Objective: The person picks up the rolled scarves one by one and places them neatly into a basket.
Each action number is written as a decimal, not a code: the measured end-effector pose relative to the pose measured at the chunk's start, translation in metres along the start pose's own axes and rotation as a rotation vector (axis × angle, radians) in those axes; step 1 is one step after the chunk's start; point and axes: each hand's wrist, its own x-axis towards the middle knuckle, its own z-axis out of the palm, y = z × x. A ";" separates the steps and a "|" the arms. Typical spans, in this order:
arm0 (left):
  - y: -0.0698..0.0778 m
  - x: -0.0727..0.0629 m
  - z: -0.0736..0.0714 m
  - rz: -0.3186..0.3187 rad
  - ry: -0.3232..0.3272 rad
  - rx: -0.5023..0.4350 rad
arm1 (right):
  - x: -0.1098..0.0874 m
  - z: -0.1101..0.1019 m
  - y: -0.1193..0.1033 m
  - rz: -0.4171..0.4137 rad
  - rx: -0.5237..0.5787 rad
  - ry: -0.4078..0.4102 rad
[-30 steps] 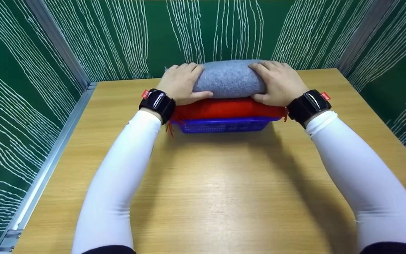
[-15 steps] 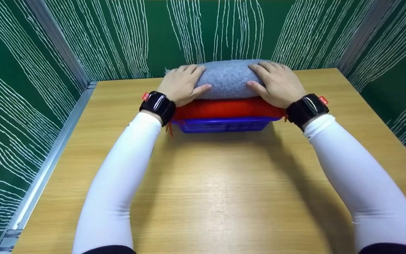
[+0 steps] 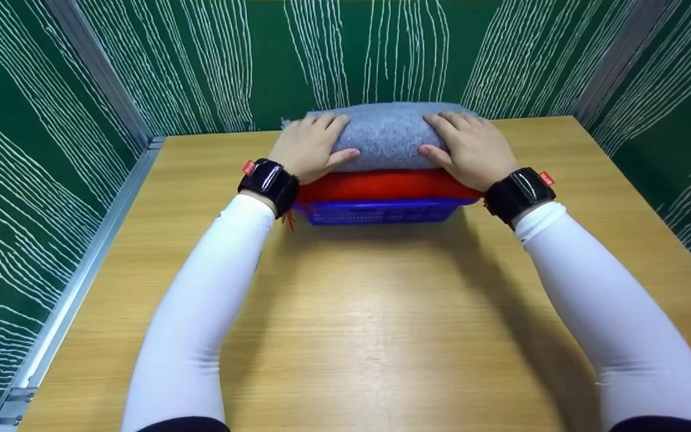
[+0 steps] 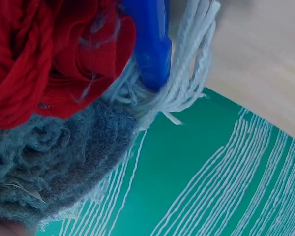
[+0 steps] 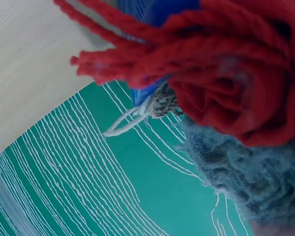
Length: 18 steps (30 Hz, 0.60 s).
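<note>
A rolled grey scarf (image 3: pixel 388 135) lies on top of a rolled red scarf (image 3: pixel 381 186), both heaped in a blue plastic basket (image 3: pixel 381 215) near the back wall. My left hand (image 3: pixel 309 147) rests over the left end of the grey roll, thumb along its front. On the right end lies my right hand (image 3: pixel 474 147), fingers spread over the top and thumb on the front face. Red fringe (image 5: pixel 113 64) hangs out at the side in the right wrist view. Pale yarn tassels (image 4: pixel 187 64) stick out past the basket rim in the left wrist view.
The basket stands on a wooden table (image 3: pixel 369 312). Green panels (image 3: pixel 357 60) with white lines rise behind it and at both sides, framed by metal posts (image 3: pixel 102 72). A metal rail (image 3: pixel 75 282) runs along the left table edge.
My right thumb has moved up from the roll's lower edge onto its front face, and that hand has shifted slightly left and down. The left thumb has also lifted a little. The basket stays put.
</note>
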 end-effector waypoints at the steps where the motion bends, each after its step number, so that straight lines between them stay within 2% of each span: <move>1: 0.000 0.000 0.000 0.000 -0.001 -0.001 | 0.000 0.001 0.000 -0.001 -0.003 0.004; 18: -0.001 -0.001 -0.001 0.003 0.018 0.010 | -0.002 -0.006 -0.004 0.010 -0.016 -0.001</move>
